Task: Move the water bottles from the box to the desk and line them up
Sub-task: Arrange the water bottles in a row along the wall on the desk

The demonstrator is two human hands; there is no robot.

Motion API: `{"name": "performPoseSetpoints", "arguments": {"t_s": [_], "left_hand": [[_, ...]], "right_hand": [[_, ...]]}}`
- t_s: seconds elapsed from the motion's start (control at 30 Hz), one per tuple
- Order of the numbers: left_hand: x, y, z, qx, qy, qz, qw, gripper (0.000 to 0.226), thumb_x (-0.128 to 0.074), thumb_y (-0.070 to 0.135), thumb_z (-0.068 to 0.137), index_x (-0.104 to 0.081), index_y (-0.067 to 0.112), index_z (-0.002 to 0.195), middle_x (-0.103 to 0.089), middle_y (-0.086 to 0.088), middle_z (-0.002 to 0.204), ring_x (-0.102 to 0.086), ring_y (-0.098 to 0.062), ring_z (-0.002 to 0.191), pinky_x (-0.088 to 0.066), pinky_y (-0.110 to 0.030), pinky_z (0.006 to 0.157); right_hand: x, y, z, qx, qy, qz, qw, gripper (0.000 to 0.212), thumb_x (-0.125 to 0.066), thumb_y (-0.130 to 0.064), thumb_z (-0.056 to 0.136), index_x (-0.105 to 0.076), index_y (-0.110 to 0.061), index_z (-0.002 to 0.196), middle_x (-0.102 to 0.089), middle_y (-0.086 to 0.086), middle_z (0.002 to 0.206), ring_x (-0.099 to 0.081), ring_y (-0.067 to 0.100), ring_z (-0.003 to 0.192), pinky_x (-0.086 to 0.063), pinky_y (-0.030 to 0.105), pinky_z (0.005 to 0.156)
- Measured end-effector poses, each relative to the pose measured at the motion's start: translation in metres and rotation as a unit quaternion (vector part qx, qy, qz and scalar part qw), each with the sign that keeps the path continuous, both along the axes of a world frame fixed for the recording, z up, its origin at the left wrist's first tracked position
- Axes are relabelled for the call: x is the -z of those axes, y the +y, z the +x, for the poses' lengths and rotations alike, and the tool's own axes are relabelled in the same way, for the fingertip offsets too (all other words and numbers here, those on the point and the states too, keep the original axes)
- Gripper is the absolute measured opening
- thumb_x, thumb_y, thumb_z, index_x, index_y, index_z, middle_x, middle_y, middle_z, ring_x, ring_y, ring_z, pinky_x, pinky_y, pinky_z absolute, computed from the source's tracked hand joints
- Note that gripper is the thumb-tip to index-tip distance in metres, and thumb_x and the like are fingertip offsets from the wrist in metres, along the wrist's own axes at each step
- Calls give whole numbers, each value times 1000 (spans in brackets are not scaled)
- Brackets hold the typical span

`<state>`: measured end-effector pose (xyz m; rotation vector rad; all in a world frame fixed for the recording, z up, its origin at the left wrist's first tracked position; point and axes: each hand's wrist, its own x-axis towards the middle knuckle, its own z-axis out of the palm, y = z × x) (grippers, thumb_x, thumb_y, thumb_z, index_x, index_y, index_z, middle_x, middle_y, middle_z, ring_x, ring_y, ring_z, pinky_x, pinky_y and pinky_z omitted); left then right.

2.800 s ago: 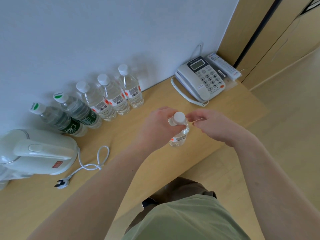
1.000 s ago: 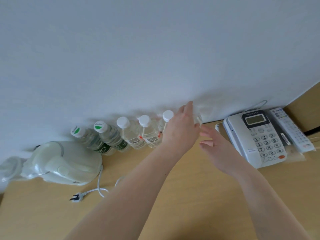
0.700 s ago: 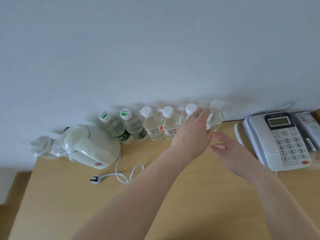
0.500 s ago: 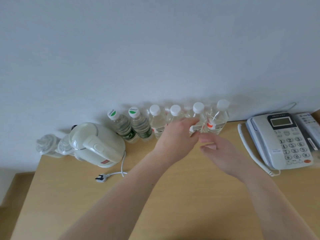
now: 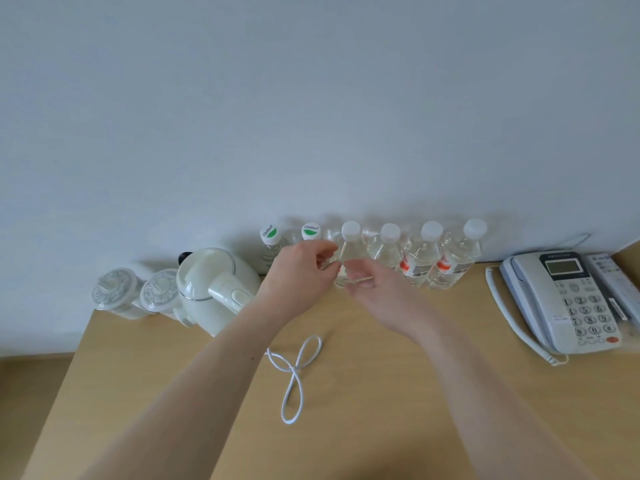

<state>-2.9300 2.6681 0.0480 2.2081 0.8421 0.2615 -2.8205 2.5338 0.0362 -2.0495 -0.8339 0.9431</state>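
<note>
Far left of the hands: two lidded cups [image 5: 117, 289] side by side at the desk [image 5: 381, 427] edge, touching or nearly so. Next, a white kettle [image 5: 214, 285], just left of the left hand [image 5: 298, 275], handle toward the camera. Below and between the forearms: a looped white cord [image 5: 294, 372] lying flat on the wood.

Behind the left hand, against the wall: two green-cap bottles [image 5: 270, 244], lower halves hidden by the hand. Left hand raised off the desk, fingers curled loosely, thumb and fingertips close together near the base of the first white-cap bottle [image 5: 350, 247]; whether touching or gripping it cannot be told. Right hand [image 5: 374, 289] just beside, palm down, fingers half curled toward the same bottle's lower part; contact likewise unclear. Fingertips of both hands nearly meeting in front of that bottle.

Right of the hands: three more white-cap bottles [image 5: 429, 258], upright, shoulder to shoulder in one row along the wall, the last two showing red-and-white labels. All six upright on the desk in a single line.

Well to the right: a corded phone [image 5: 568, 299], with a remote [image 5: 613, 282] just beyond it at the frame edge.
</note>
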Motion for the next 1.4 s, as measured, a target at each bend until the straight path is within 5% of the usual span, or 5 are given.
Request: {"name": "performPoseSetpoints", "arguments": {"t_s": [0.17, 0.4, 0.57, 1.23, 1.4], "left_hand": [[3, 14, -9, 3, -3, 5, 1000, 26, -70, 24, 94, -73, 19, 120, -75, 7, 107, -69, -9, 101, -53, -27, 94], [-9, 46, 0, -7, 7, 93, 996, 26, -63, 26, 97, -67, 16, 121, -66, -2, 110, -66, -23, 96, -50, -36, 89], [-10, 56, 24, 79, 153, 145, 974, 46, -60, 38, 99, -52, 20, 141, -57, -8, 127, -61, -34, 112, -48, -41, 97], [-8, 67, 36, 150, 192, 157, 957, 49, -47, -3, 91, -68, 29, 123, -62, 4, 126, -59, -26, 115, -52, -44, 95], [-7, 73, 38, 138, 176, 150, 963, 46, -59, 10, 93, -60, 25, 136, -58, 4, 137, -59, -24, 118, -47, -33, 93]], "right_hand": [[-3, 24, -7, 8, -16, 2, 1000, 42, -61, -28, 95, -55, -35, 135, -62, -16, 124, -62, 3, 109, -47, 28, 88], [0, 39, -14, 35, -19, 11, 999, 37, -57, -28, 98, -55, -34, 134, -60, -19, 122, -55, -14, 98, -42, 14, 71], [0, 41, -13, 56, -10, 22, 998, 34, -56, -25, 100, -55, -33, 133, -60, -14, 123, -59, -4, 106, -42, 13, 75], [16, 36, -2, 53, 12, 12, 998, 38, -56, -27, 99, -52, -33, 136, -59, -17, 119, -58, 1, 108, -42, 18, 73], [18, 34, 1, 51, 19, 16, 998, 36, -55, -27, 99, -53, -35, 134, -58, -18, 118, -57, -2, 107, -42, 17, 71]]}}
